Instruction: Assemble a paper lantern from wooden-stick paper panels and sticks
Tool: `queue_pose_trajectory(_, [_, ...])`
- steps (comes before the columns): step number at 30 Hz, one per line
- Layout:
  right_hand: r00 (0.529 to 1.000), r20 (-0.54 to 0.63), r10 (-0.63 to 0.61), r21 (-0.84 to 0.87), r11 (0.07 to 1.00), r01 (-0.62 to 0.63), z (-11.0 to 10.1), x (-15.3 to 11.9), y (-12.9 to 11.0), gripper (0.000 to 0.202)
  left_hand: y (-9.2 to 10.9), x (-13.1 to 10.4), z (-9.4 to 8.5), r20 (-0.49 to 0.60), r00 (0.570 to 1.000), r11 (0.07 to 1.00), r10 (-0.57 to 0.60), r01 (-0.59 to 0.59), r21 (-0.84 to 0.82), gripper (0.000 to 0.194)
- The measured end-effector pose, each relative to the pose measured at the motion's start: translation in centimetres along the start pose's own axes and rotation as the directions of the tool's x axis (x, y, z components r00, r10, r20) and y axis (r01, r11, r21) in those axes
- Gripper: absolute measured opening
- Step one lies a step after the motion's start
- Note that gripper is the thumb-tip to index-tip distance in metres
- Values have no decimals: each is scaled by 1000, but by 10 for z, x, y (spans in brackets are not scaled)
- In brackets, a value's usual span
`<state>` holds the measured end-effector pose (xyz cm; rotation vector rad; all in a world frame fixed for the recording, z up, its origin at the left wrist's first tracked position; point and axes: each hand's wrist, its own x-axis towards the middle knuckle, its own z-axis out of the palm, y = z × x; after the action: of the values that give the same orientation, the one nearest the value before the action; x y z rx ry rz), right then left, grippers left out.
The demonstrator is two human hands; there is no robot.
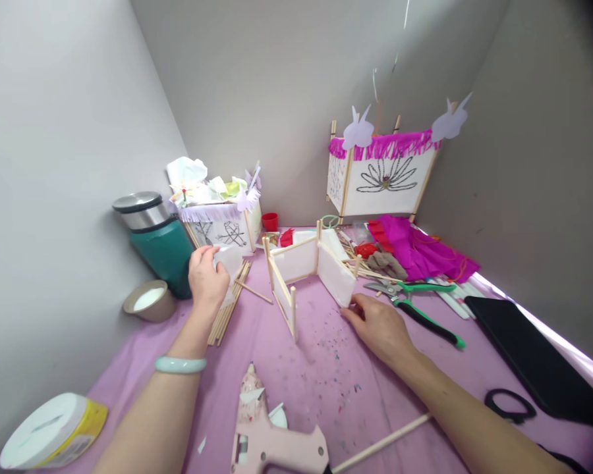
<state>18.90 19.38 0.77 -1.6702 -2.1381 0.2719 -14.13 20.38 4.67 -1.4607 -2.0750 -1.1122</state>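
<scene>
Because the frame [337, 276] mid-picture likely needs steadying, your right hand [378, 326] pinches it, while your left hand [208, 273] grips paper [231, 262] centre-left.

Tabletop [316, 368] I am watching from afar.
Frame [295, 260] is standing behind glue gun [271, 440], sticks [231, 306] lying left, shears [394, 291] right.

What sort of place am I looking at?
Probably a craft table in a corner: there's a glue gun, pruning shears and a fringed paper lantern on wooden sticks.
</scene>
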Motion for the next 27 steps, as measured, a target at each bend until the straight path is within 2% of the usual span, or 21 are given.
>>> queue_pose_trajectory(3, [1000, -3, -17, 7, 1000, 17, -1, 0, 0, 17, 4, -2, -3, 97, 995, 997, 39, -44, 55, 26])
queue_pose_trajectory(7, [1000, -4, -24, 18, 1000, 24, -2, -1, 0, 18, 9, -6, -4, 271, 960, 989, 74, -105, 103, 42])
queue_pose_trajectory(9, [1000, -1, -25, 16, 1000, 25, -2, -1, 0, 18, 11, -8, -3, 363, 923, 981, 128, -172, 89, 39])
queue_pose_trajectory(12, [999, 3, -33, 14, 999, 32, -2, -1, 0, 18, 9, -10, 1, 493, 836, 955, 241, -294, 32, 34])
queue_pose_trajectory(15, [999, 3, -37, 8, 999, 37, -2, -2, 0, 19, 3, -11, 6, 561, 790, 942, 248, -331, 49, 30])
queue_pose_trajectory(17, [999, 7, -39, 5, 999, 39, -3, -2, 0, 19, 0, -11, 8, 568, 795, 943, 213, -319, 93, 28])
queue_pose_trajectory(23, [1000, 10, -27, 0, 1000, 27, -3, -2, 0, 16, 3, -9, 2, 488, 867, 946, 101, -235, 221, 36])
queue_pose_trajectory(27, [1000, -5, -12, -38, 999, 12, -1, -1, 0, 14, 8, -2, -9, 539, 839, 940, 71, -237, 244, 32])
